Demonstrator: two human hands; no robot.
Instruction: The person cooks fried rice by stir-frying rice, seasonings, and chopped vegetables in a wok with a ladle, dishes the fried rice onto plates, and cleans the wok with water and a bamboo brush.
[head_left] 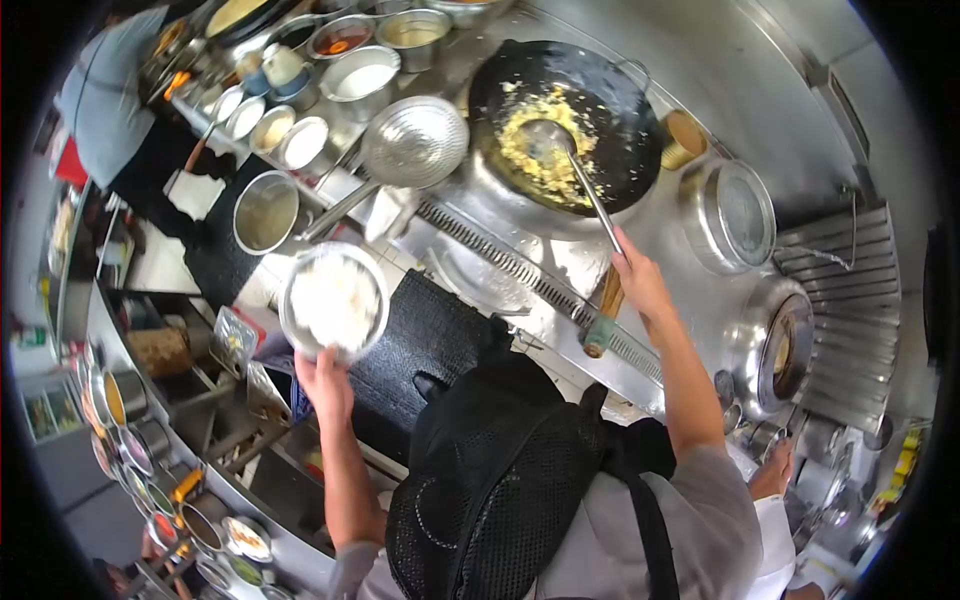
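A metal bowl [287,318] full of white rice [334,299] is held at its near rim by my left hand [325,385], out over the dark floor mat. My right hand [643,275] is closed round the handle of a metal ladle [592,195]. The ladle's head rests in yellow, crumbly egg-like food [555,175] inside a black wok [632,120] on the steel range. What lies under the ladle's head is hidden.
A perforated strainer [416,142] lies left of the wok near a pot [267,213]. Bowls of ingredients [361,75] line the back left. A wooden handle with a green end [598,335] juts over the range's front edge. Another person [115,100] stands at upper left.
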